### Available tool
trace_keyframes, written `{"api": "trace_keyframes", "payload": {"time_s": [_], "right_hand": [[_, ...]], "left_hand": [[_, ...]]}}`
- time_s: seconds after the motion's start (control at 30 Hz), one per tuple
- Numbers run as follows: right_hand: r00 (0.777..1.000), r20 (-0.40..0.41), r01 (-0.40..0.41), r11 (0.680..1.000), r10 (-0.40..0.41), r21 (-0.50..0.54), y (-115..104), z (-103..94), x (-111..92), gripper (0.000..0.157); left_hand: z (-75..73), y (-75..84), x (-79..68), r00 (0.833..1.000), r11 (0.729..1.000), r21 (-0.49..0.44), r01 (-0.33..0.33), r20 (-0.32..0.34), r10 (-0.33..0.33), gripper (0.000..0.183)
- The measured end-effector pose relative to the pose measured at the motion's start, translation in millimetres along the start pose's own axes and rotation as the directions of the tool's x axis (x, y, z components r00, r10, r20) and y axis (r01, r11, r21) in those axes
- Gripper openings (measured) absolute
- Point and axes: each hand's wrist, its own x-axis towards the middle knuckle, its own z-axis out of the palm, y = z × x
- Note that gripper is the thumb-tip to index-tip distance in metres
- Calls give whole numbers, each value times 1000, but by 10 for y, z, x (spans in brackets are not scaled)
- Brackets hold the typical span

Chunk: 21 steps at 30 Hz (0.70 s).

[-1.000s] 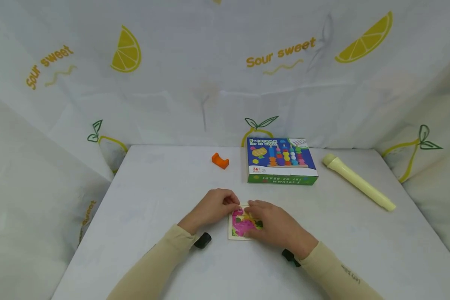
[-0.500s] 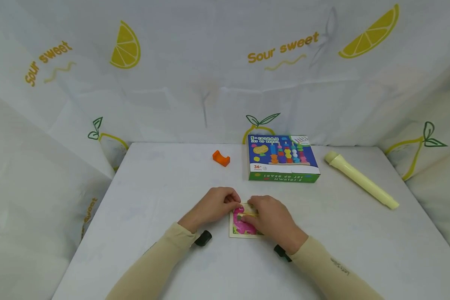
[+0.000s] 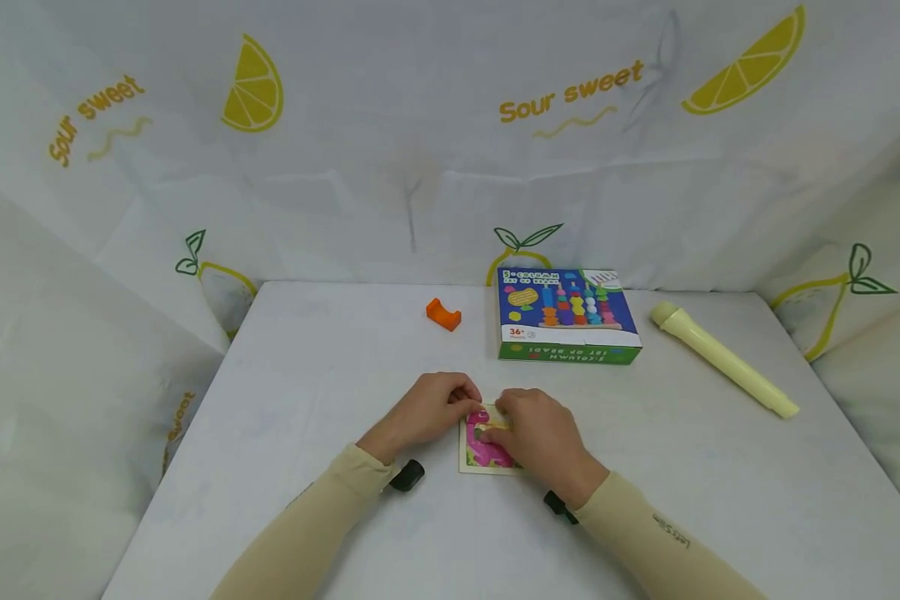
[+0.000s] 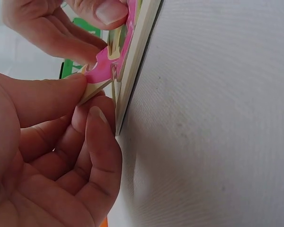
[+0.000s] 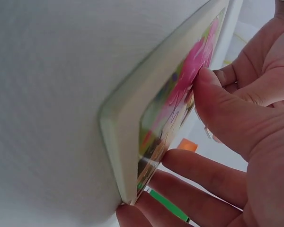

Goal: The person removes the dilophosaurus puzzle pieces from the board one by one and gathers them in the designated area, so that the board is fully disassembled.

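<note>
A small square jigsaw puzzle point(image 3: 487, 456) with a pink dinosaur picture and a pale wooden frame lies flat on the white table. At its far left corner my left hand point(image 3: 429, 410) pinches a pink and cream puzzle piece point(image 4: 100, 71) between thumb and fingers. In the left wrist view that piece is tilted up from the frame. My right hand point(image 3: 546, 433) holds the puzzle from the right, its thumb point(image 5: 215, 94) on the pink picture and its fingers along the far edge. This hand covers the puzzle's right part in the head view.
Behind the hands, a blue and green bead-set box point(image 3: 570, 317) lies near the table's back edge. An orange curved block point(image 3: 443, 315) sits left of it, and a pale yellow microphone-shaped stick point(image 3: 723, 358) to the right. A printed white curtain point(image 3: 375, 150) hangs around the table.
My right hand has moved left and inward over the puzzle, its thumb now on the middle of the picture. The left hand stays at the far left corner. The head view has shifted slightly.
</note>
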Motion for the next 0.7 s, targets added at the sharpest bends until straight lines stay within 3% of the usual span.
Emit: {"api": "trace_keyframes", "payload": {"time_s": [0.27,0.47,0.7], "right_hand": [[1000,-18,4,1000,-4,-9,-16,-5,22,53],[999,-31,14,1000,-14,-14,-32,-3,19,52],[999,19,-29,1000,29,-3,-31,17,-25,55]], "left_hand": [[-30,0,11,1000,1000,-1,8,7,-8,7],[-98,-44,28,998,992,-111,67,28,-64,9],[-407,-283,-133,989,977,-169,133,-37,-141,12]]}}
